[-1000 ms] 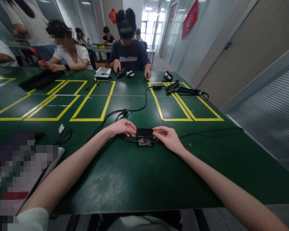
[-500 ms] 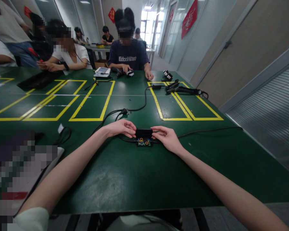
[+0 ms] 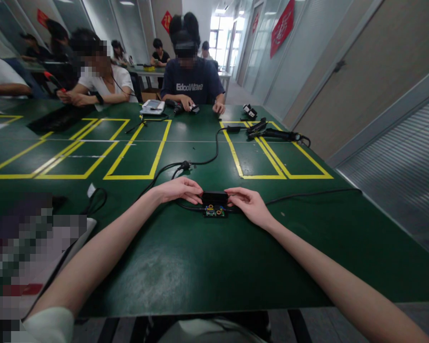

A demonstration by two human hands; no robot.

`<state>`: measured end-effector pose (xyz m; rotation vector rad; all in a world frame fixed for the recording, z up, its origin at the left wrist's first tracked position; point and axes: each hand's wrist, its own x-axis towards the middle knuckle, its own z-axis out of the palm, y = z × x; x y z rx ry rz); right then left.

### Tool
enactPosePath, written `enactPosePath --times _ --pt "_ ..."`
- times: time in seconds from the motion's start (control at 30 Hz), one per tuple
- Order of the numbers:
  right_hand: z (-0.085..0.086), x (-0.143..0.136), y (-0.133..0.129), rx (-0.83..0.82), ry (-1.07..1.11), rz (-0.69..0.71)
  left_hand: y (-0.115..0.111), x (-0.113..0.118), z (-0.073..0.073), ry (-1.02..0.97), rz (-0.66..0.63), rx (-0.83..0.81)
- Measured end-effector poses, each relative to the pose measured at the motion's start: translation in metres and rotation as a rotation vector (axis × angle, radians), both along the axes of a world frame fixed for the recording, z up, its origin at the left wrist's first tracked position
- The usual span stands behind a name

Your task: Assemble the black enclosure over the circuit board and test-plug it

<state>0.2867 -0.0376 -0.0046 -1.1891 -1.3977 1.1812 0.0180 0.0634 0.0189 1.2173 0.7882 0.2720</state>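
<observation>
Both my hands pinch a black plastic cover [image 3: 215, 197] by its two ends, my left hand [image 3: 182, 190] at the left end and my right hand [image 3: 247, 203] at the right. Just below the cover, on the near side, lies a power adapter's circuit board [image 3: 215, 212] with copper-coloured rings and small parts showing. Black cable [image 3: 191, 208] runs out from its left side, and another cable [image 3: 307, 193] leads off to the right. Whether the cover touches the board's casing I cannot tell.
A plug [image 3: 185, 165] on a black cable lies beyond my left hand. Black tools [image 3: 271, 133] rest at the far right, and a white device [image 3: 153, 107] lies at the far side. Yellow tape [image 3: 128, 177] marks the green table. Several people sit across.
My hands and the black cover hold nearly the same place; the cover appears tilted slightly, showing more of its upper edge. Across the table, a person's hand has shifted slightly left.
</observation>
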Motion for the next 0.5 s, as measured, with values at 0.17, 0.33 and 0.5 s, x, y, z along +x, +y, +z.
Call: enactPosePath --times 0.17,0.33,0.5 --pt "0.0033 0.0004 -0.0005 0.002 -0.005 0.005 -0.0013 0.0014 0.0009 0.007 0.01 0.005" --pt "0.0041 0.0013 -0.0009 0.006 -0.012 0.013 -0.0023 0.0026 0.0013 -0.005 0.013 0.021" --pt "0.002 0.0035 -0.0005 0.035 -0.044 0.046 -0.0029 0.0027 0.0021 0.002 0.01 0.018"
